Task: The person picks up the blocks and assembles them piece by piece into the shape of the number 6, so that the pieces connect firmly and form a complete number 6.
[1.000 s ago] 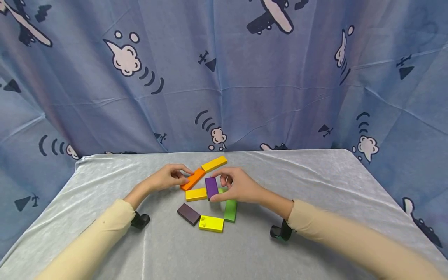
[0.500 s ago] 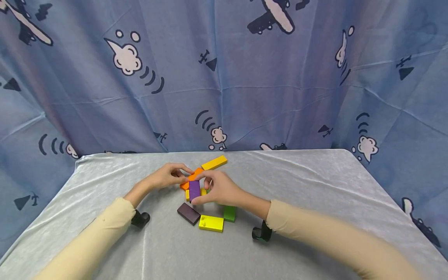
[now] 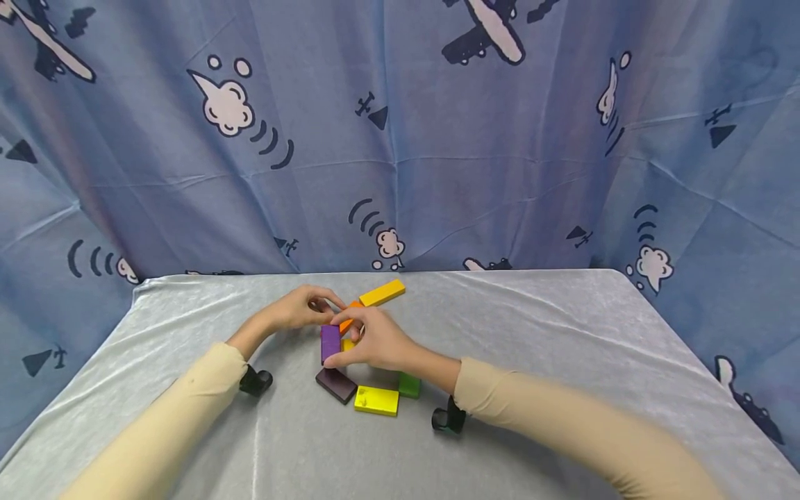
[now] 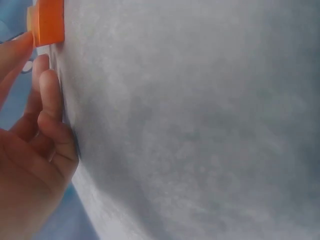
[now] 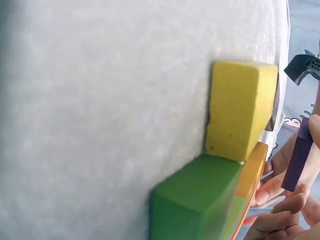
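Note:
My right hand (image 3: 378, 340) pinches a purple block (image 3: 330, 345) between thumb and forefinger, near the left end of an orange block (image 3: 351, 316). In the right wrist view the purple block (image 5: 298, 155) is held by its two ends. My left hand (image 3: 300, 309) has thumb and forefinger curved at the orange block, partly hidden behind the right hand. A fingertip meets the orange block's end (image 4: 51, 22) in the left wrist view, while the other fingers bend loosely below. A yellow block (image 3: 348, 344) shows little behind the right hand.
A dark brown block (image 3: 336, 385), a bright yellow block (image 3: 376, 401) and a green block (image 3: 409, 385) lie on the near side. An amber block (image 3: 382, 292) extends from the orange one toward the back. Grey cloth (image 3: 531, 326) covers the table; a blue printed curtain (image 3: 500, 173) hangs behind.
My right hand has carried the purple block leftward, from above the yellow and green blocks to the left end of the orange block. My left hand has shifted only slightly.

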`<action>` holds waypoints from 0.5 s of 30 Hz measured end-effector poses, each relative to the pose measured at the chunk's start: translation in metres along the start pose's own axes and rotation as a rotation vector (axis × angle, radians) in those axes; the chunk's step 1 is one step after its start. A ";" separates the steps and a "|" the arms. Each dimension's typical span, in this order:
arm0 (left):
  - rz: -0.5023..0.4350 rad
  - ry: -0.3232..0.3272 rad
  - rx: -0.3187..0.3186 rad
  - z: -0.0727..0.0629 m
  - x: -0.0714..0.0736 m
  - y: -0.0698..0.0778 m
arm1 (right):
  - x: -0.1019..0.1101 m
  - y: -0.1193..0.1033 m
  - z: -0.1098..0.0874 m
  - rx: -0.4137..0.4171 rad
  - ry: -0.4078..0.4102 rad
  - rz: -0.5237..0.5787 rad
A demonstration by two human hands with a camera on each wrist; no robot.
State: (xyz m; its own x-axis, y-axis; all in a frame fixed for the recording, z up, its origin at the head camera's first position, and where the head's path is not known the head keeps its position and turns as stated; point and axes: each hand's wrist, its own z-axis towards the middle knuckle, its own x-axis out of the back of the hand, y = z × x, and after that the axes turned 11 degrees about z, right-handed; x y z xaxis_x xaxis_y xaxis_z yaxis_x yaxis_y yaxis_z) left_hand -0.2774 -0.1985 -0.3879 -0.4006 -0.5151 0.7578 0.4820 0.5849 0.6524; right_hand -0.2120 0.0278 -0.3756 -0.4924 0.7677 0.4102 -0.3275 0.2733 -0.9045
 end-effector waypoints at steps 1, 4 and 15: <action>-0.001 -0.003 -0.002 0.001 0.000 0.000 | -0.001 0.000 0.000 -0.003 0.002 -0.003; -0.015 -0.013 -0.005 0.003 0.001 -0.001 | -0.003 0.001 0.000 -0.002 0.004 -0.008; -0.050 -0.040 -0.021 0.005 0.001 -0.002 | -0.013 0.000 0.002 0.009 0.023 -0.029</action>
State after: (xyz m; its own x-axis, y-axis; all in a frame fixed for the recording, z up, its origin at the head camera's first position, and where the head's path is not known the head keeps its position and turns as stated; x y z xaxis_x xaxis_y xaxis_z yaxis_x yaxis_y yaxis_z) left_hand -0.2825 -0.1973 -0.3882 -0.4552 -0.5179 0.7243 0.4762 0.5457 0.6895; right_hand -0.2070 0.0168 -0.3809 -0.4637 0.7728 0.4334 -0.3491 0.2903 -0.8910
